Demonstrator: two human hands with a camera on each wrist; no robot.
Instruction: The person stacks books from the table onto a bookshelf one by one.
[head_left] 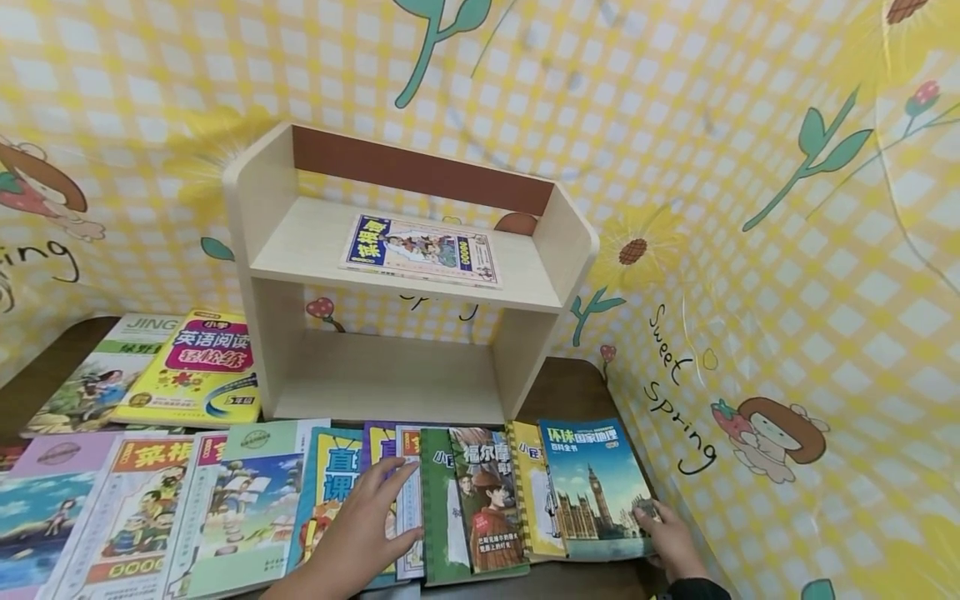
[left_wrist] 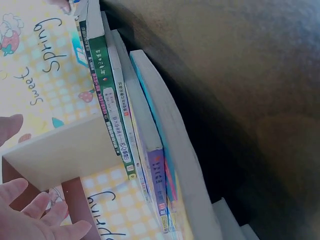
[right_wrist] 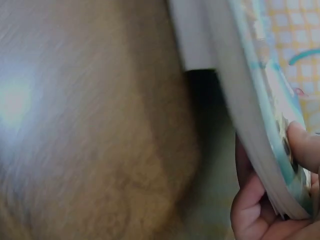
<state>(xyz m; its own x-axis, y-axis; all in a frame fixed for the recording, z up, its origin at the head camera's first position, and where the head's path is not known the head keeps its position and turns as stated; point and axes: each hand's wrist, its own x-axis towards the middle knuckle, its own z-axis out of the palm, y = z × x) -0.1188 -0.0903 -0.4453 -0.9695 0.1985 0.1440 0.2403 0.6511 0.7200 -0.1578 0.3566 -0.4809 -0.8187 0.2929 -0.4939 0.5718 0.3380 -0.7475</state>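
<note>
At the right end of the row lies a blue book with a clock tower [head_left: 600, 492]. My right hand [head_left: 671, 533] grips its lower right edge; in the right wrist view the thumb is on the cover and curled fingers [right_wrist: 250, 200] are under the pages. My left hand [head_left: 360, 525] is over the purple book and the blue book beside it, thumb and fingers spread apart, holding nothing; the left wrist view shows its fingers [left_wrist: 40, 210] spread too. A green spiral book [head_left: 442, 508], a book with a red-cloaked figure [head_left: 495, 533] and a yellow spiral book [head_left: 542, 517] lie between the hands.
A two-tier wooden shelf [head_left: 412, 287] stands behind the row, with one book [head_left: 423, 250] flat on its upper board. Two books, one yellow [head_left: 191, 375], lie left of the shelf. More overlapping books [head_left: 142, 517] fill the left front. Checkered cloth [head_left: 750, 250] hangs behind and at right.
</note>
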